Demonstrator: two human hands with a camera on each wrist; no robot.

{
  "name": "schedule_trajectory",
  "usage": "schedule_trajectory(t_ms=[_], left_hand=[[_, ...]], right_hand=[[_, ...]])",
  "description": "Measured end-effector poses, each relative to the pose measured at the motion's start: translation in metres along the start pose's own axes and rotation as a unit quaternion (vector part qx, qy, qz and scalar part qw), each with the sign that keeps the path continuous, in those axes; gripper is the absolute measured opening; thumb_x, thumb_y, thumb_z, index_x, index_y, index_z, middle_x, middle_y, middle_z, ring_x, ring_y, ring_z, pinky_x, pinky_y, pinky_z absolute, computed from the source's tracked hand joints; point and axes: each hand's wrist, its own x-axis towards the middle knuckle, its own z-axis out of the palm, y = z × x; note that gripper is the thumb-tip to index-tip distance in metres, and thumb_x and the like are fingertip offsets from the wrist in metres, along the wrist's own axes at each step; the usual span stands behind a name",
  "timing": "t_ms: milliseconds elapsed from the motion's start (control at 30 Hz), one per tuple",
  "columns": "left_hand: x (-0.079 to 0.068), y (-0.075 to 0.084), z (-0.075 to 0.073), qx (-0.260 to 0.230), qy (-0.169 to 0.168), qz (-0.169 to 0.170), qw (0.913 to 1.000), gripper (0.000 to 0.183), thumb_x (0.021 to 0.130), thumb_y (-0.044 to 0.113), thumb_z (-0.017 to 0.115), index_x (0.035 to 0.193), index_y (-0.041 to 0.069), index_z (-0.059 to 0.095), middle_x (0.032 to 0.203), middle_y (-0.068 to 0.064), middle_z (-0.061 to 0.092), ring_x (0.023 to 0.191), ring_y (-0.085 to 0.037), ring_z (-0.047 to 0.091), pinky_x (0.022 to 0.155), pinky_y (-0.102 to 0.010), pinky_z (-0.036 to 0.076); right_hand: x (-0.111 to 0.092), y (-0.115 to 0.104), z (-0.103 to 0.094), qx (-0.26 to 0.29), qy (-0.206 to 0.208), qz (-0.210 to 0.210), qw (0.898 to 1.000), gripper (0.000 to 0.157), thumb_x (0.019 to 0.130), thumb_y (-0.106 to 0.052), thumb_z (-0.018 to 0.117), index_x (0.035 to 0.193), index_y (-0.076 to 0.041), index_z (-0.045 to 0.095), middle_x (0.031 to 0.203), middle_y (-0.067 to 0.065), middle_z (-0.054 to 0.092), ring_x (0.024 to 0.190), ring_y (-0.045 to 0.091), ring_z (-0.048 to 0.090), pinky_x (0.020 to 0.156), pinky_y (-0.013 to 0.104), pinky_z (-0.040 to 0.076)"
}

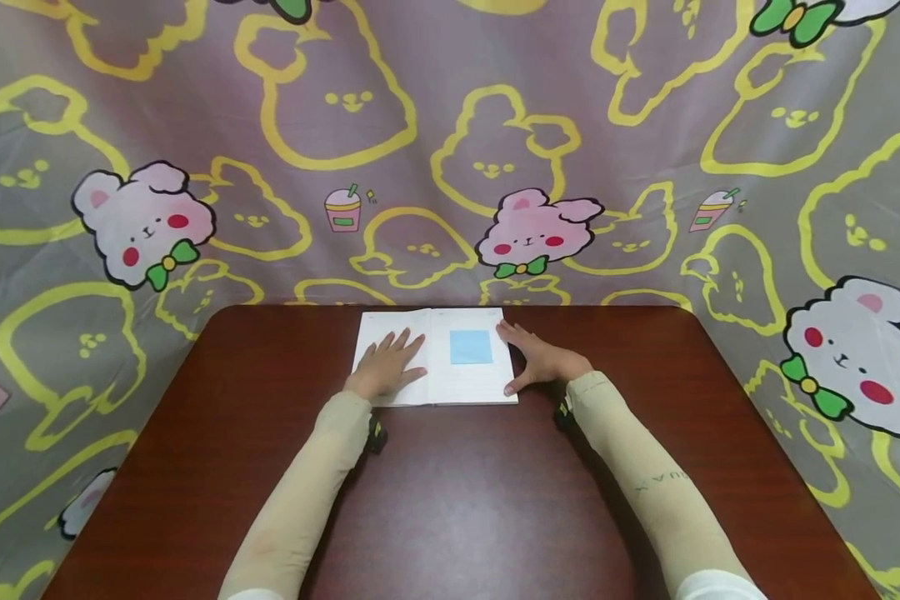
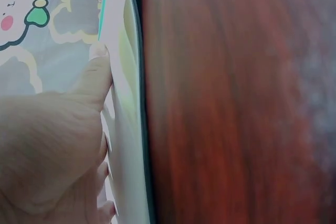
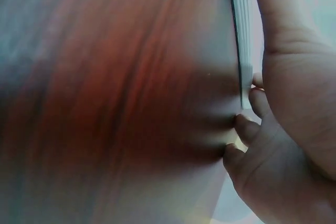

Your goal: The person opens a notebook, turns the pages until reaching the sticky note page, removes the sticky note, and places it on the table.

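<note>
An open notebook [image 1: 438, 393] with white pages lies at the far side of the brown table. On its right page is a square light-blue sticky note [image 1: 471, 347]. My left hand [image 1: 386, 365] rests on the left page, fingers spread. In the left wrist view its thumb [image 2: 97, 74] lies on the paper near the notebook's near edge. At the notebook's right edge is my right hand [image 1: 543, 358], its thumb at the near corner and its forefinger farther up. The right wrist view shows the other fingers [image 3: 247, 129] beside the page stack [image 3: 243, 35], by the tabletop.
The brown tabletop [image 1: 457, 500] stretches from the notebook toward me and to both sides. Behind and beside the table hangs a curtain [image 1: 405, 75] printed with cartoon animals. Beige sleeves [image 1: 292, 500] cover both forearms, and a dark device [image 1: 376, 435] sits at each wrist.
</note>
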Motion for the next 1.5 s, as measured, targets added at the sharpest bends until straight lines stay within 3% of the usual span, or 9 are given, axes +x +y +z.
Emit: schedule_trajectory(t_ms=[200,400,500,667,767,900,1067,1267,1500], left_hand=[[0.001,0.001,0.001,-0.015,-0.004,0.0,0.9999,0.069,0.108,0.049,0.038,0.165,0.018,0.015,0.171,-0.013,0.006,0.157,-0.041,0.006,0.124,-0.064,0.008],[-0.001,-0.001,0.001,-0.034,-0.004,-0.006,0.9994,0.07,0.107,0.051,0.04,0.165,0.021,0.015,0.172,-0.012,0.005,0.157,-0.041,0.004,0.124,-0.064,0.006],[-0.002,-0.002,0.002,-0.04,0.003,-0.005,0.9992,0.07,0.107,0.051,0.042,0.165,0.021,0.016,0.171,-0.012,0.006,0.157,-0.041,0.005,0.123,-0.065,0.007],[0.0,-0.004,0.005,-0.049,0.01,0.0,0.9988,0.07,0.107,0.049,0.043,0.165,0.019,0.019,0.171,-0.015,0.008,0.156,-0.042,0.006,0.123,-0.065,0.006],[0.002,-0.005,0.007,-0.062,0.014,0.002,0.998,0.069,0.107,0.048,0.044,0.164,0.018,0.019,0.171,-0.015,0.007,0.156,-0.043,0.004,0.123,-0.065,0.004],[0.004,-0.007,0.012,-0.077,0.02,0.008,0.9968,0.07,0.106,0.049,0.043,0.165,0.019,0.018,0.171,-0.014,0.005,0.157,-0.041,0.001,0.123,-0.065,0.002],[0.004,-0.008,0.014,-0.089,0.026,0.007,0.9956,0.071,0.106,0.051,0.043,0.165,0.021,0.018,0.172,-0.012,0.003,0.157,-0.039,-0.001,0.124,-0.063,-0.001],[-0.001,-0.007,0.011,-0.083,0.03,0.004,0.9961,0.07,0.106,0.049,0.044,0.164,0.019,0.019,0.171,-0.014,0.005,0.157,-0.041,0.002,0.124,-0.064,0.001],[0.002,-0.012,0.015,-0.1,0.037,0.014,0.9942,0.07,0.106,0.05,0.043,0.164,0.018,0.02,0.171,-0.016,0.006,0.157,-0.042,0.001,0.123,-0.064,-0.001]], right_hand=[[-0.004,-0.012,0.003,-0.05,0.02,-0.002,0.999,0.118,0.075,-0.037,0.091,0.16,0.004,0.02,0.168,0.023,0.017,0.156,0.04,0.014,0.124,0.057,0.021],[-0.003,-0.043,0.018,-0.135,0.062,-0.069,0.987,0.08,0.091,-0.026,0.078,0.154,0.004,0.039,0.156,0.019,0.044,0.144,0.03,0.044,0.117,0.046,0.039],[0.002,-0.06,0.028,-0.242,0.102,-0.093,0.96,0.059,0.094,-0.013,0.073,0.147,0.002,0.051,0.148,0.016,0.055,0.136,0.028,0.054,0.112,0.042,0.045],[0.018,-0.083,0.042,-0.403,0.169,-0.115,0.892,0.037,0.097,0.0,0.064,0.133,-0.004,0.065,0.134,0.01,0.067,0.121,0.027,0.065,0.102,0.041,0.053],[0.026,-0.091,0.048,-0.43,0.179,-0.117,0.877,0.03,0.098,0.001,0.061,0.126,-0.007,0.068,0.124,0.008,0.071,0.11,0.026,0.068,0.094,0.04,0.057],[0.034,-0.094,0.054,-0.434,0.183,-0.105,0.876,0.022,0.096,0.0,0.062,0.115,-0.007,0.07,0.109,0.006,0.073,0.097,0.026,0.068,0.079,0.039,0.06],[0.037,-0.095,0.054,-0.42,0.181,-0.095,0.884,0.019,0.093,0.002,0.064,0.108,-0.006,0.07,0.1,0.009,0.071,0.088,0.028,0.067,0.067,0.04,0.059],[0.042,-0.098,0.05,-0.407,0.16,-0.085,0.895,0.02,0.096,0.001,0.061,0.113,-0.008,0.07,0.106,0.008,0.071,0.095,0.027,0.067,0.074,0.04,0.059],[0.047,-0.099,0.046,-0.358,0.129,-0.078,0.922,0.023,0.096,0.007,0.059,0.116,-0.001,0.068,0.109,0.015,0.068,0.097,0.032,0.067,0.078,0.041,0.06]])
